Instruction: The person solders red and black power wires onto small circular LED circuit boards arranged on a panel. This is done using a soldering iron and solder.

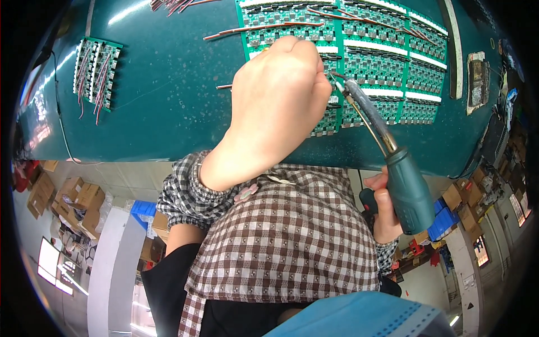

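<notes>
Over the near left part of a panel of green circuit boards point(370, 67), my left hand point(278, 92) is closed, its back toward me and its fingertips hidden. A thin red-and-white wire point(223, 87) sticks out from under its left side and seems to run into the closed fingers. My right hand point(386, 216) grips a soldering gun point(411, 191) with a dark green handle. Its long metal barrel slants up and left, and the tip, with a thin feed tube alongside, meets the boards just right of my left fingers. More paired wires point(281, 25) lie across the boards.
A smaller board piece point(96, 73) with wires on it lies at the left of the green table point(168, 123). A wire bundle point(174, 4) is at the far edge. To the right are a metal strip point(452, 50) and a worn tray point(478, 83). A cable point(60, 121) crosses the left side.
</notes>
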The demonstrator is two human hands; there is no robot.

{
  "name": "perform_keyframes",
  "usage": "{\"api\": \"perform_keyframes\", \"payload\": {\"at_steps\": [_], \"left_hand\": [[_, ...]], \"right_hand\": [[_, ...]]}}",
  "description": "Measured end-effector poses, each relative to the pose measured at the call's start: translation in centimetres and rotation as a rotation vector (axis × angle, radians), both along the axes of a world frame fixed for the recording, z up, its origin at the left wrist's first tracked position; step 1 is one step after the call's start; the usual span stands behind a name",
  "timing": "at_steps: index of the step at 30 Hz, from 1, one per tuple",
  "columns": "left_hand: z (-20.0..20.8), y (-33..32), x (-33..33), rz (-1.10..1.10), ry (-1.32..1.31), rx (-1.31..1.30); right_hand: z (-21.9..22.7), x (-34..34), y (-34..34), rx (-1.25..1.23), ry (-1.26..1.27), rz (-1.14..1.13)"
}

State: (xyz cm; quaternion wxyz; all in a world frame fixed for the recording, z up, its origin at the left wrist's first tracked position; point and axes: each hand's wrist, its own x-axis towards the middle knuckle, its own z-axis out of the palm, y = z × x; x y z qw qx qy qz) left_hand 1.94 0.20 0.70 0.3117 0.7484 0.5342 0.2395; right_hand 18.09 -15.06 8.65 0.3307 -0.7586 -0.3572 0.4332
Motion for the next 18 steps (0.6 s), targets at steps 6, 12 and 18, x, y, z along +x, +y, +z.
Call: {"api": "perform_keyframes", "payload": {"at_steps": [6,12,18], "left_hand": [[-0.24,-0.02,0.14,0.0,0.015,0.01],[-0.24,-0.12,-0.03,0.007,0.01,0.014],[-0.23,-0.08,-0.01,0.001,0.007,0.016]], "right_hand": [[0.23,-0.13,0.16,0.008,-0.011,0.005],[0.49,-0.11,0.4,-0.008,-0.046,0.043],[0.67,-0.09,0.42,-0.048,-0.048,0.043]]}}
